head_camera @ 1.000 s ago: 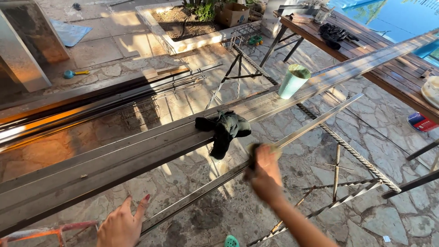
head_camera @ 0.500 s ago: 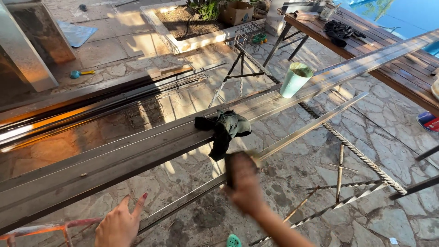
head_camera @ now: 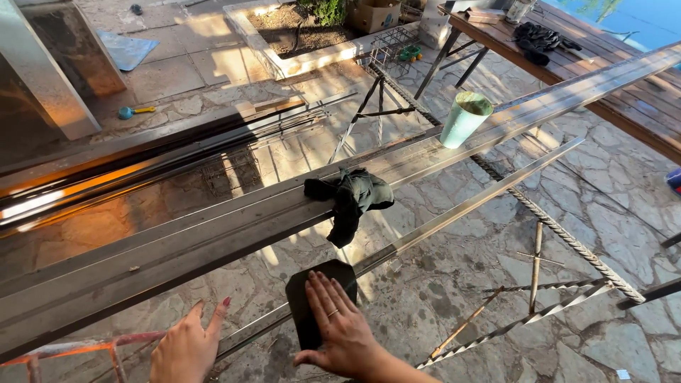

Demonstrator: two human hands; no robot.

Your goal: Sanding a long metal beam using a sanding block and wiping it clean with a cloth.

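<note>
- Head view, looking down at metal rails over a stone floor [head_camera: 454, 284].
- Right hand [head_camera: 340, 330] at 6 o'clock, palm down, fingers spread flat on a dark pad [head_camera: 312, 291]; grip not closed round it, just pressing it.
- Pad lies on the thin rail [head_camera: 468, 206], which runs from 7 o'clock up to 2 o'clock.
- Left hand [head_camera: 186, 347] at 7 o'clock, grip open, fingers loose, holding nothing; it sits just beside the thin rail's low end, cannot tell if touching.
- Wide beam [head_camera: 177, 248] runs parallel, just above the thin rail, 9 o'clock to 2 o'clock.
- Dark rag [head_camera: 351, 198] draped over the beam near centre, one end hanging down off its near edge, near the pad but apart.
- Green cup [head_camera: 464, 119] upright on the beam at 1 o'clock, well apart from the hands.
- Wooden tabletop [head_camera: 603, 71] at 2 o'clock, dark gloves [head_camera: 535, 39] lying on it.
- More rails [head_camera: 142, 159] stacked on the floor at 10 o'clock.
- Twisted bar [head_camera: 560, 234] on the floor at 3 o'clock, crossing under the thin rail.
- Planter [head_camera: 298, 35] at 12 o'clock, cardboard box [head_camera: 372, 14] just beside it.
- Small blue-and-yellow tool [head_camera: 135, 111] on the floor at 10 o'clock.
</note>
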